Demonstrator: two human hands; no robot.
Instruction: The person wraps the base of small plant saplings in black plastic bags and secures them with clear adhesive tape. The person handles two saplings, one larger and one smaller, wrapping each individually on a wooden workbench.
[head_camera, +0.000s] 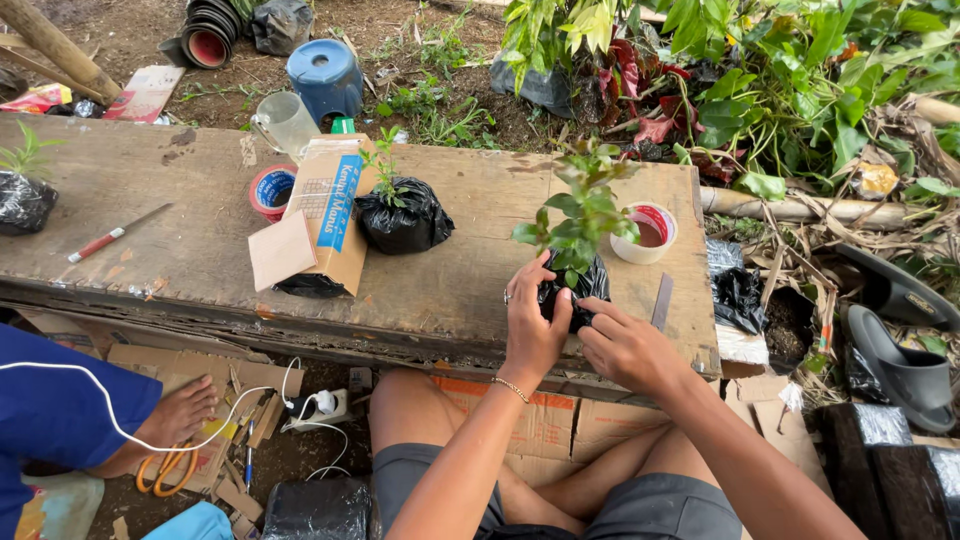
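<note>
Small green-leaved seedling in a black plastic grow bag (572, 285) stands upright near the weathered wooden counter (200, 260) front edge (long axis vertical, leaves up). Left hand (532, 325) and right hand (625, 345) fingers wrap the bag from both sides.

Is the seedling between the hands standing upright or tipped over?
Upright. The seedling rises straight from its black bag, which stands on the wooden bench, with the left hand and right hand against its sides.
</note>
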